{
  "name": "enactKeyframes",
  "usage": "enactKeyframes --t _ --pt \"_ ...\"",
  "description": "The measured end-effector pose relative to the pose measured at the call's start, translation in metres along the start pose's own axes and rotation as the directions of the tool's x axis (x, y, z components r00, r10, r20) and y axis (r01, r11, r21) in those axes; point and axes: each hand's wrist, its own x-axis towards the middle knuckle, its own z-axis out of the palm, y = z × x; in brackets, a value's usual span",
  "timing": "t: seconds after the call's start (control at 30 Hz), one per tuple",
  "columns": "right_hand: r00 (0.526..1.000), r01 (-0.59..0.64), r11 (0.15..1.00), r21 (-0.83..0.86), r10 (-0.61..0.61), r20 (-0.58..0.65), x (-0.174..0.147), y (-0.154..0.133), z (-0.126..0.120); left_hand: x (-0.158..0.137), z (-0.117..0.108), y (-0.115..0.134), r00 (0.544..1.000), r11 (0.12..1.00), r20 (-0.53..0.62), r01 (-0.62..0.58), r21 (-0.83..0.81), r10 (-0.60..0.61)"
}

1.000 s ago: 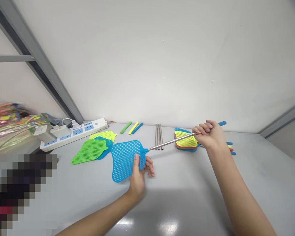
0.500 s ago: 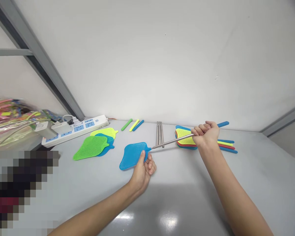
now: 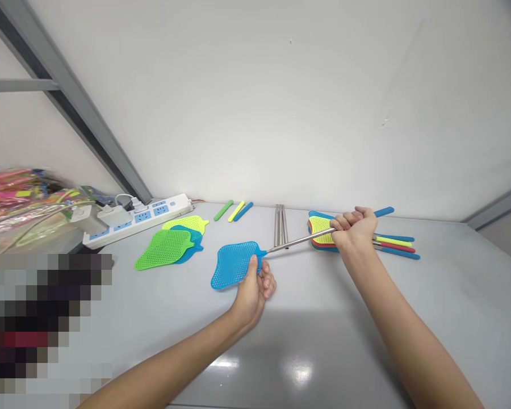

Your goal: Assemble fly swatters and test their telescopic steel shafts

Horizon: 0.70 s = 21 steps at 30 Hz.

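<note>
Between my two hands is a fly swatter [image 3: 235, 264] with a blue perforated head, a metal rod and a blue grip. My left hand [image 3: 255, 287] pinches its head near the neck, thumb on top. My right hand [image 3: 354, 228] is wrapped round the rod, close to the blue grip that sticks out to the right. Behind that hand lies a stack of swatters [image 3: 321, 232] with yellow, red and blue heads, partly hidden by it. Several bare metal rods [image 3: 281, 226] lie side by side beyond the held rod.
Loose swatter heads [image 3: 164, 249] in green, blue and yellow overlap on the left of the grey table [image 3: 187, 318]. Green, yellow and blue grips [image 3: 237, 211] lie near the wall. A power strip [image 3: 142, 218] with plugs and plastic-wrapped goods [image 3: 29, 204] are at far left.
The view has shifted slightly, so the table's things sit a little higher and further right. Both hands keep their hold on the swatter, with little other visible change.
</note>
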Motion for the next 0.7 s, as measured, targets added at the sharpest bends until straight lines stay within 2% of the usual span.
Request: enactKeyframes --t 0.3,0.7 --pt "0.998 -0.046 0.999 0.022 0.047 -0.047 -0.011 0.017 0.001 0.000 0.000 -0.001 1.000 0.999 -0.014 0.019 0.030 -0.019" --pt "0.998 -0.060 0.997 0.043 0.060 -0.008 -0.012 0.026 -0.002 -0.001 0.002 -0.002 0.999 0.998 -0.032 -0.006 0.062 0.008"
